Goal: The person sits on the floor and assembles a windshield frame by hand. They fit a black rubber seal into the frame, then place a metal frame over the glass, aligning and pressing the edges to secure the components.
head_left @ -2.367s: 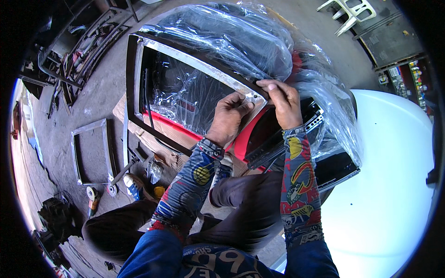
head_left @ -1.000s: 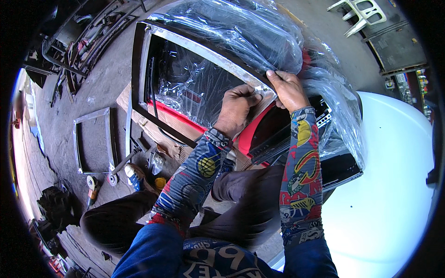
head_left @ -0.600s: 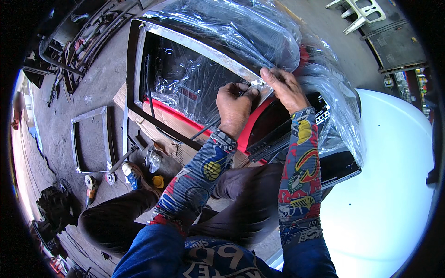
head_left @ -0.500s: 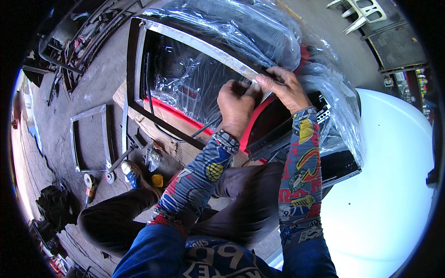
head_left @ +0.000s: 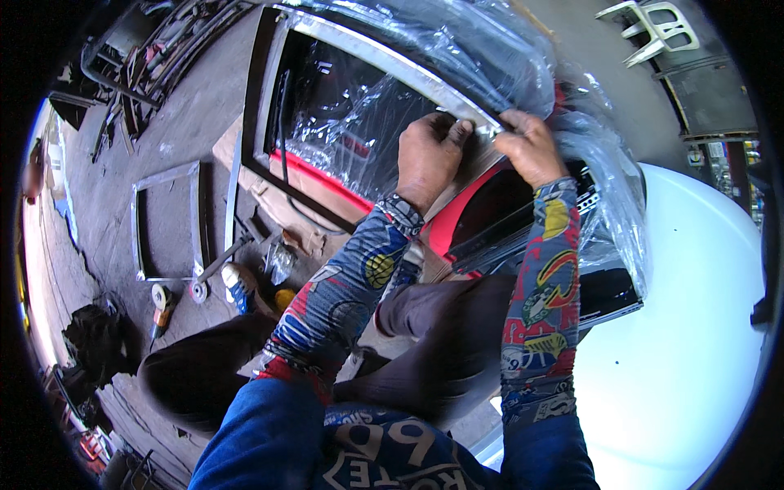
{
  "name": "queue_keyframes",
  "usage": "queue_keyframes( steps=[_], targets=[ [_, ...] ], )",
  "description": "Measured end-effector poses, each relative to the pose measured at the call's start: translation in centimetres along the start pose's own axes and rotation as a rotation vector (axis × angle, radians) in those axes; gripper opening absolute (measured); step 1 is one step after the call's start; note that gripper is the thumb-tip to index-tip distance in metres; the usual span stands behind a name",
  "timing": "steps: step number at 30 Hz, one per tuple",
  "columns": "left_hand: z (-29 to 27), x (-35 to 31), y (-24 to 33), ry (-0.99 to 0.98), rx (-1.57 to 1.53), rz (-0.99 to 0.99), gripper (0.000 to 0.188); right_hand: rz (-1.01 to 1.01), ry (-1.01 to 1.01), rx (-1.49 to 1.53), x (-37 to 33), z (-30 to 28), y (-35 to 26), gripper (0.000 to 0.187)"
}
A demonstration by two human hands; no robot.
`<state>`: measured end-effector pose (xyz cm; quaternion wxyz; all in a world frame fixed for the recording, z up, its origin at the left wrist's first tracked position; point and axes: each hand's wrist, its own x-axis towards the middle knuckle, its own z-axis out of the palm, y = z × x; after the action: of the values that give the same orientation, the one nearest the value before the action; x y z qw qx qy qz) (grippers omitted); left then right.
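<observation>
The fingers [head_left: 459, 131] of the left hand [head_left: 427, 157] are curled down over the pale metal bar [head_left: 384, 64] of a framed glass panel [head_left: 343, 122], with clear plastic wrap [head_left: 457, 49] caught beneath them. The fingers of the right hand [head_left: 529, 147] are pinched on the same bar just beside the left hand, at the spot where the wrap bunches up; whether the bar or only the film is gripped there cannot be told. Both forearms are covered by brightly patterned sleeves [head_left: 539, 294].

The panel is stood tilted in front of the person, its dark glass draped with the wrinkled wrap, which spills over the far right corner. A red edge [head_left: 327, 175] is seen along the lower side of the panel. Beyond the right forearm, black rails [head_left: 506, 237] are lodged under the plastic, beside a white rounded surface [head_left: 694, 343].

On the concrete floor [head_left: 188, 122] to the left, a smaller metal frame [head_left: 167, 220] is laid flat, well apart from the hands, with small cans and a tape roll [head_left: 160, 296] near its lower edge.
</observation>
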<state>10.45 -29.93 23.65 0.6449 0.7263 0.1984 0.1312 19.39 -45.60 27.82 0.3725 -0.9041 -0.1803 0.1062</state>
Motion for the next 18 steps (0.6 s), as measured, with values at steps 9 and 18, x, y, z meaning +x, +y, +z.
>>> queue_keyframes(
  steps=[9, 18],
  targets=[
    [-13.5, -11.4, -15.3, 0.326, -0.237, -0.513, 0.033, 0.050, -0.093, 0.121, 0.6, 0.0, 1.3, 0.056],
    [-11.1, -15.1, -22.9, -0.086, -0.413, -0.909, 0.047, 0.065, -0.028, 0.048, -1.4, 0.3, -2.5, 0.039]
  ],
)
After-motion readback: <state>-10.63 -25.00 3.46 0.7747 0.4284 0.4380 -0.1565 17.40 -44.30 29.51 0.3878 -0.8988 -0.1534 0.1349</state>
